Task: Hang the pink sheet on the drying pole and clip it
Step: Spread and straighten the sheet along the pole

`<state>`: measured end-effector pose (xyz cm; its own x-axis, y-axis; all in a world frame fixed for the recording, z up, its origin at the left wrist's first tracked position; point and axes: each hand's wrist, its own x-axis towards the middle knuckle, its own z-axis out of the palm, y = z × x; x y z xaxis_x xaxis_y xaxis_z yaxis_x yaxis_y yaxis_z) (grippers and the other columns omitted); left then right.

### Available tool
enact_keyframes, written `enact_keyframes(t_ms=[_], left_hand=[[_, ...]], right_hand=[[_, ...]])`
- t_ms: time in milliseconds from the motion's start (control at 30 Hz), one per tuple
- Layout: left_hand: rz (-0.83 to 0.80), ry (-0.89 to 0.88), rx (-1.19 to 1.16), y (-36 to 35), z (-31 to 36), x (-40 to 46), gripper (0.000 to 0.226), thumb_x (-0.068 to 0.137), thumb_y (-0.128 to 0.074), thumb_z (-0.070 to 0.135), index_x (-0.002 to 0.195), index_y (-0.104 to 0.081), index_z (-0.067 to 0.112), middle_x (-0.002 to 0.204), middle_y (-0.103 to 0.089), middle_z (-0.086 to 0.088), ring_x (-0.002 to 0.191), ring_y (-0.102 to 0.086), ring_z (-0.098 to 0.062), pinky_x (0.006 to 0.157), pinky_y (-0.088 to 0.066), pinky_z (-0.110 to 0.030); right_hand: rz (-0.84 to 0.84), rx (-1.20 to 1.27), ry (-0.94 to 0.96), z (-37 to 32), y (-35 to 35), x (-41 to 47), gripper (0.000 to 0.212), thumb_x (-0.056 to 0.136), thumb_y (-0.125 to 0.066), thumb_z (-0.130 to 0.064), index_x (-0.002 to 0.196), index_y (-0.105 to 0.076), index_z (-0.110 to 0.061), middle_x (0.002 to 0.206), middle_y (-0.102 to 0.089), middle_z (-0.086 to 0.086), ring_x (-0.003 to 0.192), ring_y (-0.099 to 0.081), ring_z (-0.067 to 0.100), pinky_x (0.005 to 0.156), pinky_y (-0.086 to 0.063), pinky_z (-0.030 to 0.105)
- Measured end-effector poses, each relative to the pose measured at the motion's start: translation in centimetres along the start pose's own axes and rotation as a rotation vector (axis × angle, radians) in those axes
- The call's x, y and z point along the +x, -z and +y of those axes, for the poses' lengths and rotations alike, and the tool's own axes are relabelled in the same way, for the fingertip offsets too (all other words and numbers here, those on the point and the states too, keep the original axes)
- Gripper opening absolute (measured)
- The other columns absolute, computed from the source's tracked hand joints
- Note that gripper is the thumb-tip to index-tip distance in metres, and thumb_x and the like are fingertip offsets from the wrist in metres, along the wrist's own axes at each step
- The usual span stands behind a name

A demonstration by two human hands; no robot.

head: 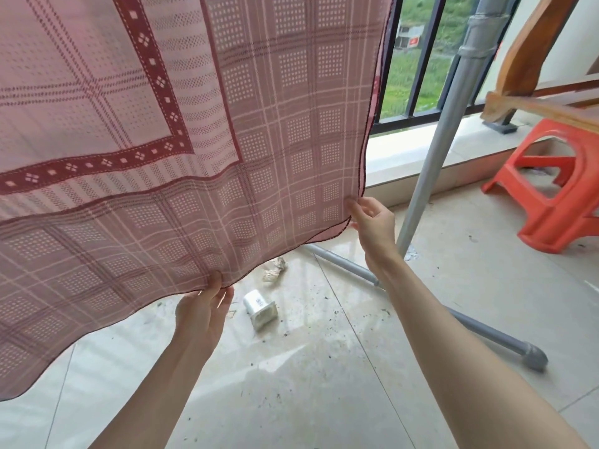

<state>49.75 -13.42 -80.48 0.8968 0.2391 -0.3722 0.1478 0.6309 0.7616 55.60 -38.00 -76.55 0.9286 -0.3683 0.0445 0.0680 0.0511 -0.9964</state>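
The pink sheet (201,131), thin with a dark red checked pattern and a dark red border band, hangs down from above and fills the upper left of the view. Its top and the pole it hangs from are out of frame. My left hand (204,306) pinches the lower hem near the middle, fingers curled on the cloth. My right hand (372,218) pinches the sheet's lower right corner. A grey metal rack upright (444,131) slants up just right of the sheet. No clips are visible.
The rack's grey base tube (486,325) lies across the tiled floor under my right arm. A white plastic fitting (261,307) and a crumpled rag (275,269) lie below the sheet. An orange plastic stool (551,189) and wooden boards (534,102) stand right; a black railing (418,56) is behind.
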Motion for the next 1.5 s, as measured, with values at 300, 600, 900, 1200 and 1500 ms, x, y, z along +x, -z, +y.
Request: enact_keyframes(t_ms=[300, 600, 900, 1200, 1500], left_hand=[[0.006, 0.027, -0.063, -0.2, 0.1, 0.9, 0.022, 0.086, -0.057, 0.004, 0.071, -0.066, 0.016, 0.061, -0.067, 0.009, 0.070, -0.062, -0.005, 0.076, -0.046, -0.027], [-0.052, 0.050, -0.152, -1.3, -0.1, 2.0, 0.013, 0.089, -0.053, 0.003, 0.093, -0.056, 0.015, 0.075, -0.070, 0.009, 0.087, -0.060, -0.006, 0.093, -0.044, -0.031], [-0.273, 0.091, -0.176, -0.3, -0.4, 1.5, 0.028, 0.094, -0.043, 0.029, 0.120, -0.052, 0.024, 0.116, -0.061, 0.011, 0.112, -0.055, -0.009, 0.095, -0.040, -0.034], [-0.047, 0.022, -0.086, -0.5, -1.4, 2.2, 0.007, 0.091, -0.053, 0.021, 0.087, -0.058, 0.022, 0.074, -0.071, 0.017, 0.091, -0.058, -0.006, 0.078, -0.044, -0.026], [0.077, 0.142, 0.216, -0.7, 0.1, 0.5, 0.013, 0.087, -0.061, 0.029, 0.087, -0.057, 0.016, 0.095, -0.063, 0.001, 0.101, -0.057, -0.018, 0.087, -0.044, -0.033]], right_hand=[[0.086, 0.187, -0.157, 2.7, 1.1, -0.2, 0.013, 0.084, -0.067, -0.021, 0.077, -0.058, -0.014, 0.082, -0.064, 0.002, 0.078, -0.058, 0.014, 0.073, -0.046, 0.026], [0.158, 0.667, -0.239, 3.1, 2.6, -1.7, 0.013, 0.082, -0.063, 0.001, 0.078, -0.052, -0.005, 0.073, -0.065, 0.009, 0.074, -0.063, 0.018, 0.083, -0.053, 0.030], [0.018, 0.702, -0.174, 3.3, 4.5, -1.7, 0.031, 0.080, -0.062, -0.010, 0.109, -0.052, -0.005, 0.096, -0.066, 0.010, 0.093, -0.063, 0.020, 0.083, -0.054, 0.026], [0.087, 0.472, -0.186, 3.9, 4.8, -1.2, 0.011, 0.081, -0.063, -0.021, 0.075, -0.067, -0.012, 0.067, -0.059, -0.003, 0.063, -0.048, 0.008, 0.063, -0.045, 0.015], [0.010, 0.034, -0.363, 1.8, 3.8, -2.3, 0.026, 0.090, -0.055, -0.036, 0.079, -0.057, -0.013, 0.087, -0.059, 0.006, 0.081, -0.055, 0.017, 0.075, -0.047, 0.031]])
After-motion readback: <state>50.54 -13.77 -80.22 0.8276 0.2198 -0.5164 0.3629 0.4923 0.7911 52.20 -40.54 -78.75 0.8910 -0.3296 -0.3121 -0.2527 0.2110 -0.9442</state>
